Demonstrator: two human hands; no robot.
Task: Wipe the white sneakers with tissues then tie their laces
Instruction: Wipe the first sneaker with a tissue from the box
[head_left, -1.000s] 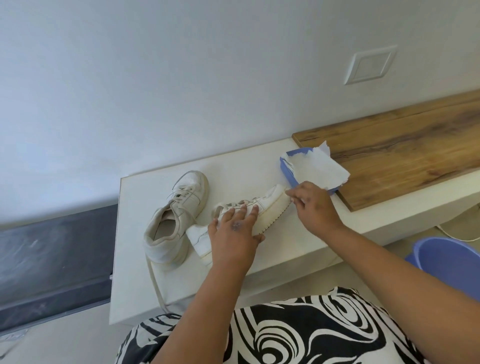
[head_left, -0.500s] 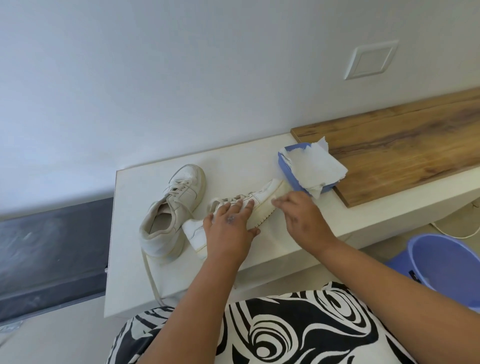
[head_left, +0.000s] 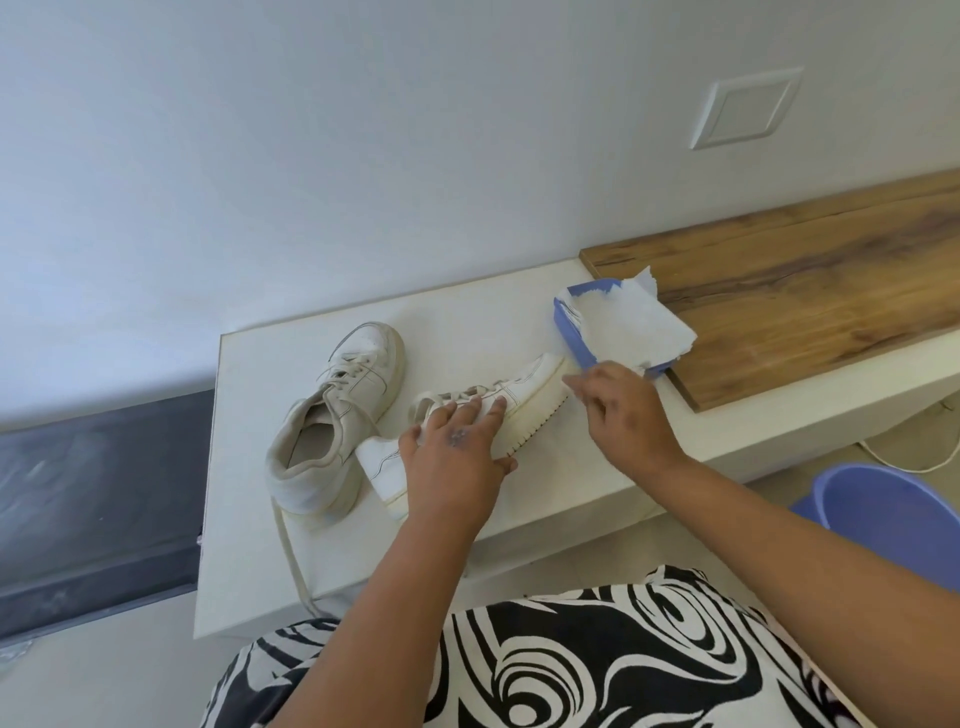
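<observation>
A person's left hand (head_left: 454, 457), fingers spread flat, steadies a tipped sneaker (head_left: 467, 426) mid-wipe; the right hand (head_left: 623, 410), grip unclear, works its toe at two o'clock, likely needing firmer strokes next.

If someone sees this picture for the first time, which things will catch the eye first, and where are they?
Two white sneakers on the white bench: the upright sneaker at left, and the tipped sneaker lying on its side under the left hand. The right hand is at its toe, beside the blue tissue box at the wooden board.
</observation>
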